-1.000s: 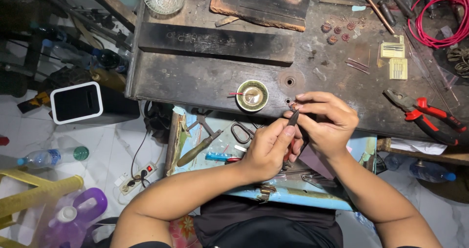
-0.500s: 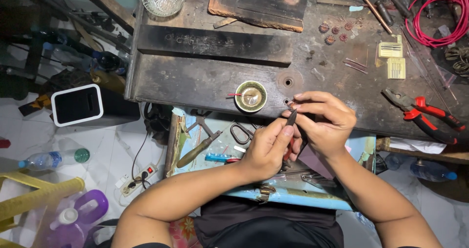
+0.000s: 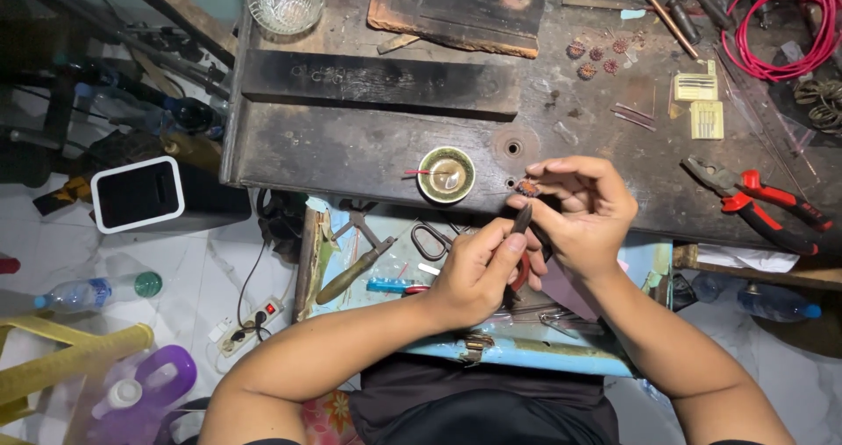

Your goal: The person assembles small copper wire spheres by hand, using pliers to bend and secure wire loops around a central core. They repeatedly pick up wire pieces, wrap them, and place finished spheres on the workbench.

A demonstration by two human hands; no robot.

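Small reddish piece (image 3: 527, 187): too small to identify. Red cable coil (image 3: 794, 24): cut by edge. Dark tool (image 3: 523, 220): handle hidden in left hand (image 3: 478, 270).

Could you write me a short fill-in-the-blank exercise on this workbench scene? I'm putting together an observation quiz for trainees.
1. The left hand holds a thin dark tool whose tip meets a small coppery piece pinched in the ____ hand.
2. The small brass bowl sits to the ____ of both hands in the picture.
3. The pliers lying near the bench's right end have ____ handles.
4. The cut-glass bowl stands at the bench's far ____ corner.

Missing words: right; left; red; left
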